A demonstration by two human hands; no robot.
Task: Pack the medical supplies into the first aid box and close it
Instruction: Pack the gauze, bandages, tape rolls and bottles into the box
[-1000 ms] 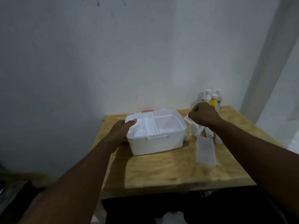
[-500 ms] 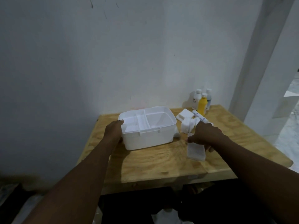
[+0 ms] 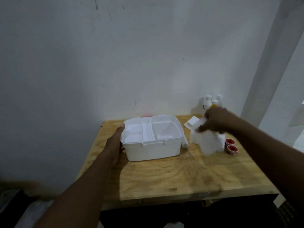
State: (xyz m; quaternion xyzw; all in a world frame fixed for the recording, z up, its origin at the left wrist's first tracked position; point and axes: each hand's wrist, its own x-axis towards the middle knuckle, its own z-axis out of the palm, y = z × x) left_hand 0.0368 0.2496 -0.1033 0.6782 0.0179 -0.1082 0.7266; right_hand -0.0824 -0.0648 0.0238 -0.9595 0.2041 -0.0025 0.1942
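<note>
The white first aid box (image 3: 153, 149) stands on the wooden table with its top open and a divided tray inside. My left hand (image 3: 115, 145) rests flat against the box's left wall. My right hand (image 3: 215, 120) hovers to the right of the box, blurred, shut on a clear plastic packet (image 3: 208, 144) that hangs below it. Behind it lie white gauze packs (image 3: 191, 123). Two red-cored tape rolls (image 3: 231, 146) sit at the right. Three small bottles (image 3: 212, 103), one of them yellow, stand by the wall.
The wooden table (image 3: 172, 175) meets a white wall behind. A white roll (image 3: 234, 143) lies against the box's right side. A white pillar (image 3: 269, 63) rises at the right. A dark gap runs under the table's front edge.
My right hand has lifted the clear packet off the table and moved up and back toward the bottles. The tape rolls have come into sight. My left hand stays on the box.
</note>
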